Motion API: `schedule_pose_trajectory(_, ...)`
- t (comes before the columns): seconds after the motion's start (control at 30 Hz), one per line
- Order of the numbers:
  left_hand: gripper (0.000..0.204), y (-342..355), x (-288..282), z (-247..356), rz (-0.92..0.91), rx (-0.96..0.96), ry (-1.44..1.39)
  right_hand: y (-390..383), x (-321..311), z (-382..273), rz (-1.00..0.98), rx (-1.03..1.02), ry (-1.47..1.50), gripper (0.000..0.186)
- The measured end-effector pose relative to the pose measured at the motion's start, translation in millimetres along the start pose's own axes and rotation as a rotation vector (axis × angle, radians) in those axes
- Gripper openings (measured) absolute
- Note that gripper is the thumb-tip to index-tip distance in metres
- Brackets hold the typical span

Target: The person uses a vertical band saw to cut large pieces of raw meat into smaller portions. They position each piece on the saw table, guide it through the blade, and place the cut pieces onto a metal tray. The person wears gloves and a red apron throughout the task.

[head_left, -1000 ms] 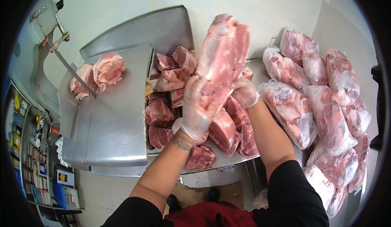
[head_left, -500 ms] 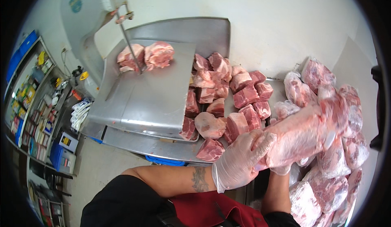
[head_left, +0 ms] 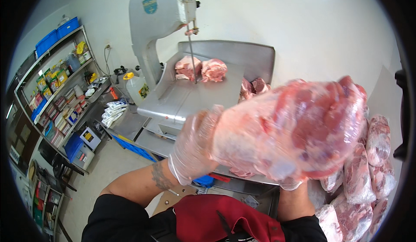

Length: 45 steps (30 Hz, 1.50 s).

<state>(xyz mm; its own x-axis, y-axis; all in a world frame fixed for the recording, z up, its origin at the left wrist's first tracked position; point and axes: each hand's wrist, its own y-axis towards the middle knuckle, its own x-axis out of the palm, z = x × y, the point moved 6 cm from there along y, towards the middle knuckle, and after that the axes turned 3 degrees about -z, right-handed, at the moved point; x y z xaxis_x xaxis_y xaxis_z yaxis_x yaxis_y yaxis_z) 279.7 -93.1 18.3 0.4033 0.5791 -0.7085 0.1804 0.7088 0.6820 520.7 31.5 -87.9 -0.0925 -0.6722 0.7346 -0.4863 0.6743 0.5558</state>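
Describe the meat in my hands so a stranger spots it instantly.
Find the tall grey metal band saw. Nearer, rightward, your clear-gloved hands hold a large pink raw meat piece. Unlike the plastic-wrapped meat lying far right, it's held up.

- Wall (head_left: pixel 325 42): white, 2 o'clock
- Shelving unit (head_left: pixel 63 89): metal frame, loaded tiers, 9 o'clock
- Floor (head_left: pixel 97 168): pale grey, 8 o'clock
- Wall outlet (head_left: pixel 108 45): cord attached, 10 o'clock
- Lighting: bright
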Motion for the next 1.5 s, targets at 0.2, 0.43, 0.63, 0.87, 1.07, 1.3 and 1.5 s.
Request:
schedule_pose_trajectory(0.2,0.095,-23.9,-34.1,-58.3,0.151,0.070,0.289,48.9,32.7,53.8,-0.067,0.114,0.073,0.069)
schedule_pose_trajectory(0.43,0.085,-33.7,-36.8,-131.8,-0.029,0.171,0.310,69.1,25.8,62.9,0.043,-0.007,0.006,0.072)
schedule_pose_trajectory(0.63,0.081,-25.4,-25.8,-168.5,0.020,0.442,0.292,87.7,24.5,79.9,0.192,0.019,-0.538,0.075)
schedule_pose_trajectory(0.87,0.072,-39.5,-41.1,-240.4,0.050,0.045,-0.178,97.2,120.3,71.2,0.130,-0.329,-2.506,0.083)
schedule_pose_trajectory(1.07,0.056,-46.6,-34.7,-265.9,0.031,-0.047,-0.409,141.7,113.7,102.5,-0.015,0.062,-2.649,0.101)
schedule_pose_trajectory(1.3,0.044,-33.5,-36.8,-275.5,0.100,0.175,-0.269,167.8,100.1,105.2,-0.123,0.235,-2.699,0.105)
schedule_pose_trajectory(1.5,0.039,-25.5,-35.7,-285.1,0.012,0.130,-0.301,177.0,97.7,113.2,-0.164,0.071,-2.765,0.104)
